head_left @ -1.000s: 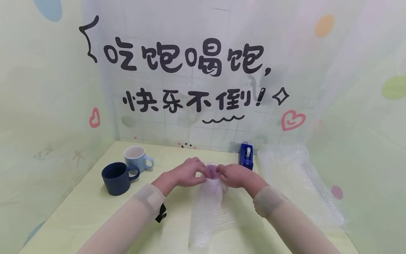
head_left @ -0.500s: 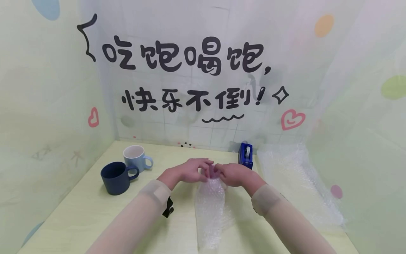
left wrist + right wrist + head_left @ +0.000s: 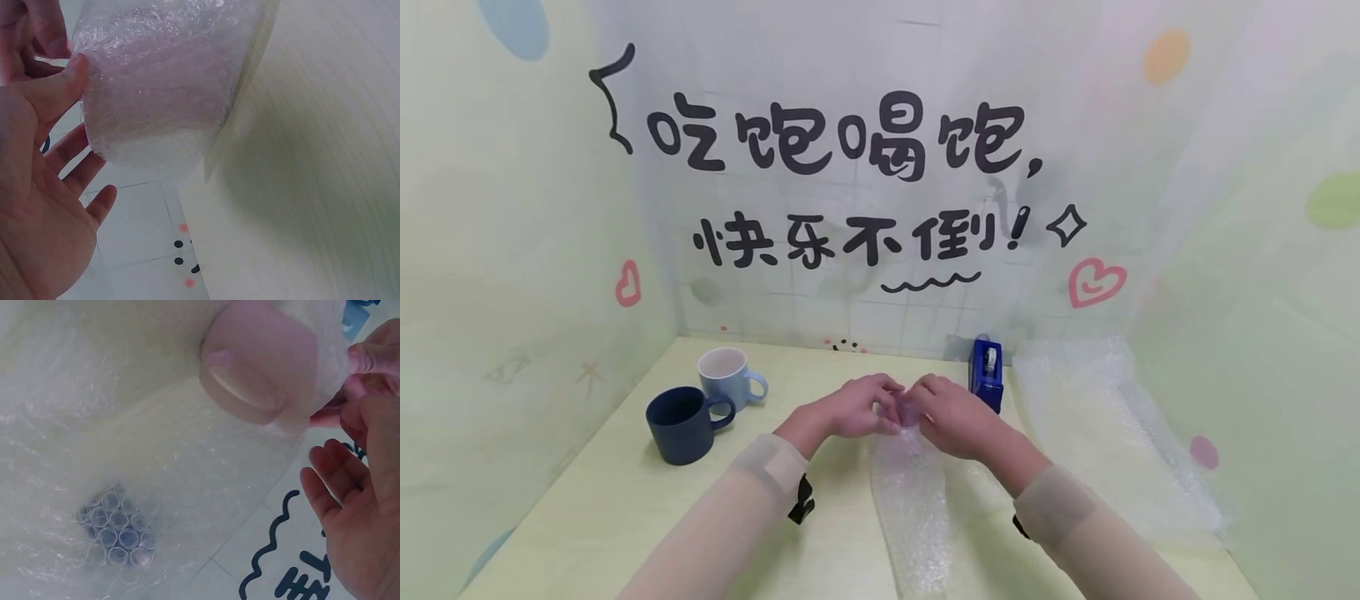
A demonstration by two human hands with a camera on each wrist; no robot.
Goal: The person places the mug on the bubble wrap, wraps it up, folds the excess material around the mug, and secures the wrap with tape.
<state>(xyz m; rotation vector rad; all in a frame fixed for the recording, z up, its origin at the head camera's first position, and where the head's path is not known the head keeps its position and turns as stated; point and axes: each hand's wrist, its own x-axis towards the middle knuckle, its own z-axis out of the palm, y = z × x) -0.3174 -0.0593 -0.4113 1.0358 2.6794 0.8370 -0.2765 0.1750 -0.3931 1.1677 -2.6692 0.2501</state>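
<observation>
A pink mug (image 3: 910,414) is wrapped in bubble wrap (image 3: 913,517), whose long strip trails toward the near side of the table. In the right wrist view the mug (image 3: 275,356) and its handle show through the clear layer. My left hand (image 3: 859,407) pinches the wrap at the left of the rim; in the left wrist view its thumb lies on the bubble wrap (image 3: 162,87) and its lower fingers are spread. My right hand (image 3: 953,418) holds the wrap's edge at the right of the rim, fingertips partly hidden, its other fingers loosely bent (image 3: 369,512).
A dark blue mug (image 3: 681,433) and a light blue mug (image 3: 726,383) stand at the left of the table. Behind my right hand is a blue tape dispenser (image 3: 987,379). Flat bubble wrap sheets (image 3: 1090,442) lie along the right side.
My right hand has moved inward over the rim and now covers more of the opening. My left hand has shifted slightly right, and the trailing strip has swung to the right.
</observation>
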